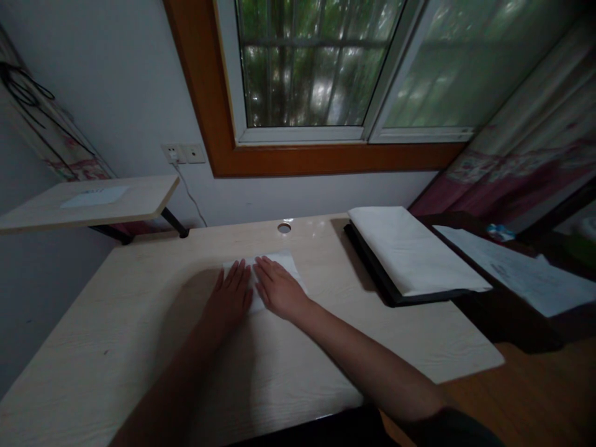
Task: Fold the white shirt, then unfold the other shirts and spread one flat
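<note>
On the pale wooden desk (153,310) lies a white sheet of paper (285,261), partly covered by both hands. My left hand (231,292) rests flat over the paper's left side, fingers stretched forward. Beside it, my right hand (279,287) presses flat on the middle of the sheet, its fingers pointing toward the left hand. The fingertips of the two hands are close together. Neither hand grips anything. What is printed on the paper, if anything, is hidden or too faint to make out.
At the desk's right stands a stack of white paper (410,248) on a black folder-like base (372,264). A raised shelf (139,202) holding a paper slip (95,196) is at the left. A cable hole (284,228) sits near the back edge, below the window (316,68).
</note>
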A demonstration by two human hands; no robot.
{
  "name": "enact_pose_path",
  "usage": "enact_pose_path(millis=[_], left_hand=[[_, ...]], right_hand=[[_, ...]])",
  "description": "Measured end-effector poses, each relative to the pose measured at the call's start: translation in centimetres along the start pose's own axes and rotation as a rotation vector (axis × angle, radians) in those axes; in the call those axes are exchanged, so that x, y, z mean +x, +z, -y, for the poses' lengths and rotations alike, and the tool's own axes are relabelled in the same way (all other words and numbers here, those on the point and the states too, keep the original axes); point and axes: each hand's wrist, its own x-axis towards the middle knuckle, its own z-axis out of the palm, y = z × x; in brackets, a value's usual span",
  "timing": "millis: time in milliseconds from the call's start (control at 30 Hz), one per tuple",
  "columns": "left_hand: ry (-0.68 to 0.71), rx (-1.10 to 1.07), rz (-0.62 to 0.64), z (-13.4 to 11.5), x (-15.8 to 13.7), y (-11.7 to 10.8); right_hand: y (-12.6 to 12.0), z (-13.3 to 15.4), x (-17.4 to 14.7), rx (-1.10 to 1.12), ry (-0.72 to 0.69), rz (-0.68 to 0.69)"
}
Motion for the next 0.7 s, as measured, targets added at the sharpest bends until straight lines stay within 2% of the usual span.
enact_pose_path(millis=[200, 533, 700], left_hand=[[-0.033, 0.024, 0.006, 0.0, -0.4, 0.3], [-0.069, -0.005, 0.057, 0.3, -0.3, 0.0], [-0.109, -0.019, 0.08, 2.3, -0.1, -0.4]], right_hand=[[1.3, -1.5, 1.3, -0.045, 0.024, 0.099], [-0.9, -7.0, 0.7, -0.072, 0.194, 0.201], [-1.9, -9.6, -0.5, -0.044, 0.245, 0.146]])
